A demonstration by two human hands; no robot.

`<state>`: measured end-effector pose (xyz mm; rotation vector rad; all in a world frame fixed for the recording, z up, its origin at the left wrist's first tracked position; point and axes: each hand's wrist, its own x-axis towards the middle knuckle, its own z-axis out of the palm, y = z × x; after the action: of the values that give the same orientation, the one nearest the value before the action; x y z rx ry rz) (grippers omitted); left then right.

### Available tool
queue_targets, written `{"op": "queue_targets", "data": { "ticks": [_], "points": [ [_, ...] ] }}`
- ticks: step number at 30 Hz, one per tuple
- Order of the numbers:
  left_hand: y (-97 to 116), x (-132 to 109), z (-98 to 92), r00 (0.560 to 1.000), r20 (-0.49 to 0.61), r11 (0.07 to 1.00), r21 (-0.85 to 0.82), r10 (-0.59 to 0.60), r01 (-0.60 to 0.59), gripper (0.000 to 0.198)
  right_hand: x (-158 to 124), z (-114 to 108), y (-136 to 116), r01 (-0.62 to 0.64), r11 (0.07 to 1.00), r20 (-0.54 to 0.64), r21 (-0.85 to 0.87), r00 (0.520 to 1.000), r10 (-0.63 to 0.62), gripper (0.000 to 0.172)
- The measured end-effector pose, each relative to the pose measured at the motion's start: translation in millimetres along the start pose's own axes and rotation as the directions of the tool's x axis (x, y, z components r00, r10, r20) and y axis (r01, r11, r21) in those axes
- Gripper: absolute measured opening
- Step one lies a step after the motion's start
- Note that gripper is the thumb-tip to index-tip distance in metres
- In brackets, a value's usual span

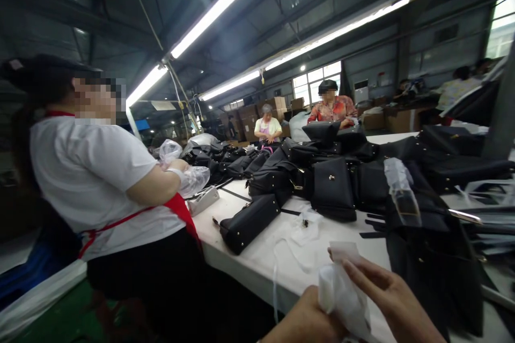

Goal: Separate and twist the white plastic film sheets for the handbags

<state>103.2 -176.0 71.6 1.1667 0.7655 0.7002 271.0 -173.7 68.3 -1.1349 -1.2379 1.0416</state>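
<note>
My left hand (pixel 311 315) is closed around a bundle of thin white wrapping (pixel 341 295) at the bottom of the view. What lies inside the wrapping is hidden. My right hand (pixel 380 284) pinches a small flat white piece (pixel 345 251) between thumb and fingers, just above the bundle. I cannot tell whether that piece is joined to the wrapping. Ahead on the table lies a crumpled white wrap (pixel 306 225) with a small dark metal fitting on it. Beside my right hand rests a large black bag (pixel 432 257), and a clear plastic packet (pixel 402 193) lies on top of it.
Several black handbags (pixel 333 187) crowd the white table (pixel 237 209); one black bag (pixel 251 223) lies near its edge. A co-worker in a white shirt (pixel 92 171) stands at the left, holding clear plastic (pixel 193 179). Two other people work across the table. Cardboard boxes (pixel 249 123) stand behind.
</note>
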Motion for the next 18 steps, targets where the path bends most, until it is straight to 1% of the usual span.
{"op": "queue_targets", "data": {
  "ticks": [1, 3, 4, 6, 9, 10, 12, 13, 14, 15, 16, 18],
  "points": [
    [2.0, -1.9, 4.3, 1.000, -0.003, 1.000, 0.004, 0.010, -0.010, 0.037, -2.4, -0.8, -6.9, -0.029, 0.997, -0.039, 0.075, 0.999, 0.032, 0.054],
    [4.4, -3.7, 9.3, 0.999, -0.042, 1.000, -0.014, 0.011, -0.012, 0.034, -8.2, -1.2, -17.3, -0.041, 0.969, -0.147, 0.243, 0.986, 0.079, 0.051],
    [4.8, -3.5, 10.3, 0.997, -0.073, 0.998, -0.060, -0.006, 0.001, 0.033, -11.0, -1.3, -20.7, -0.028, 0.945, -0.187, 0.325, 0.978, 0.093, 0.050],
    [3.8, -1.1, 10.2, 0.993, -0.106, 0.989, -0.145, -0.046, 0.030, 0.034, -15.1, -2.9, -24.6, 0.010, 0.893, -0.226, 0.449, 0.969, 0.103, 0.047],
    [-0.6, 5.3, 8.4, 0.991, -0.112, 0.974, -0.222, -0.079, 0.052, 0.037, -19.0, -12.3, -27.1, 0.082, 0.842, -0.270, 0.533, 0.960, 0.077, 0.041],
    [-2.2, 7.5, 7.7, 0.990, -0.114, 0.969, -0.241, -0.081, 0.052, 0.037, -20.7, -17.7, -28.2, 0.117, 0.822, -0.317, 0.557, 0.945, 0.080, 0.039],
    [-4.2, 12.0, 5.9, 0.990, -0.120, 0.957, -0.288, -0.080, 0.043, 0.036, -26.1, -30.8, -31.3, 0.201, 0.767, -0.431, 0.609, 0.896, 0.108, 0.036],
    [-4.5, 14.2, 4.7, 0.989, -0.126, 0.951, -0.308, -0.074, 0.032, 0.036, -30.1, -37.5, -33.1, 0.237, 0.744, -0.472, 0.625, 0.873, 0.118, 0.036],
    [-4.2, 16.5, 3.4, 0.989, -0.131, 0.947, -0.320, -0.068, 0.023, 0.037, -34.9, -43.3, -34.6, 0.259, 0.734, -0.491, 0.628, 0.863, 0.115, 0.037],
    [-3.4, 18.8, 2.0, 0.988, -0.137, 0.944, -0.329, -0.064, 0.016, 0.038, -40.3, -47.6, -35.5, 0.264, 0.743, -0.485, 0.615, 0.870, 0.092, 0.036],
    [-2.2, 21.1, 0.7, 0.987, -0.147, 0.942, -0.337, -0.062, 0.009, 0.038, -45.9, -49.8, -35.5, 0.242, 0.777, -0.446, 0.581, 0.893, 0.056, 0.034],
    [1.2, 25.7, -0.6, 0.986, -0.154, 0.939, -0.344, -0.065, 0.009, 0.036, -55.9, -47.1, -32.4, 0.155, 0.882, -0.309, 0.446, 0.951, -0.011, 0.030]
  ]
}}
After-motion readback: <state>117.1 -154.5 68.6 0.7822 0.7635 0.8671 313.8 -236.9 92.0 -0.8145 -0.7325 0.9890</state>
